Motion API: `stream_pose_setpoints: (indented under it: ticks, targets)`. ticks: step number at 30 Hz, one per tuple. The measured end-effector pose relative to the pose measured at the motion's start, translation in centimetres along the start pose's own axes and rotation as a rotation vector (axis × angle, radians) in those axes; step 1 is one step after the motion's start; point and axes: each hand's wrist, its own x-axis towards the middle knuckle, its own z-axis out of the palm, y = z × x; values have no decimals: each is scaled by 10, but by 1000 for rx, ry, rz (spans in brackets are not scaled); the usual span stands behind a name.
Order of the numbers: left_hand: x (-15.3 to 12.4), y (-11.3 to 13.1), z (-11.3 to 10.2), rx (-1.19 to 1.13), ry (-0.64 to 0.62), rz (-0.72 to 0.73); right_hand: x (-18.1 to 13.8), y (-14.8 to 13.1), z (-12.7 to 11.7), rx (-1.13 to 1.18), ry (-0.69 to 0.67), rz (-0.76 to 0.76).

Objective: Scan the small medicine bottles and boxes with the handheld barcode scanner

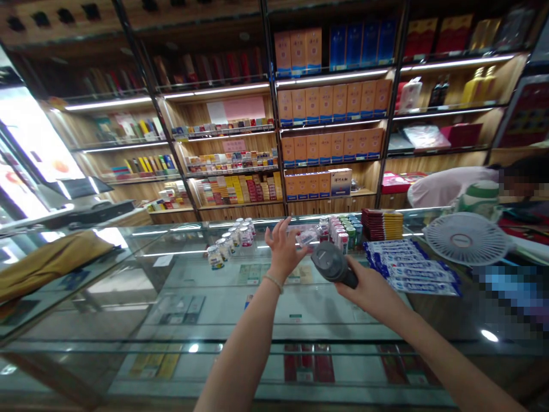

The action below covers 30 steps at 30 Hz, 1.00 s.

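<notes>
My right hand (pixel 364 286) is wrapped round the handle of a dark grey barcode scanner (pixel 329 263), its head held up over the glass counter (pixel 189 297). To its left, my left hand (pixel 283 249) reaches over the counter with fingers spread. Just beyond that thumb is a small clear plastic packet (pixel 307 236); whether the hand touches it I cannot tell. Small white-capped bottles (pixel 215 257) stand in rows left of my left hand. Behind the scanner, several pink, green and blue small containers (pixel 342 239) stand in rows.
Blue-and-white packets (pixel 416 269) lie on the right, with stacked red and yellow boxes (pixel 381 224) behind. A white fan (pixel 465 239) stands farther right, near a person (pixel 450 186) bending over. Brown cloth (pixel 47 263) lies at left. Shelves (pixel 334 154) of boxed goods line the back.
</notes>
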Motion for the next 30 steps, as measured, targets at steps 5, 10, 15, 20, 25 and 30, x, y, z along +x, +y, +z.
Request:
stream_pose_setpoints:
  ticks: [5, 10, 15, 20, 25, 30]
  targets:
    - [2, -3, -2, 2, 5, -35, -1, -6, -3, -336, -77, -26]
    - [3, -2, -3, 0, 2, -50, -5, 2, 8, -475, -72, -138]
    - [3, -4, -1, 5, -3, -48, -11, 23, 27, -506, 3, -260]
    - [2, -4, -2, 2, -5, -44, -17, 28, 33, -435, -67, -270]
    - [3, -1, -4, 6, -6, -48, -17, 21, 19, -335, -281, -214]
    - [3, -2, -3, -1, -19, -51, -16, 18, 2, -291, -425, -234]
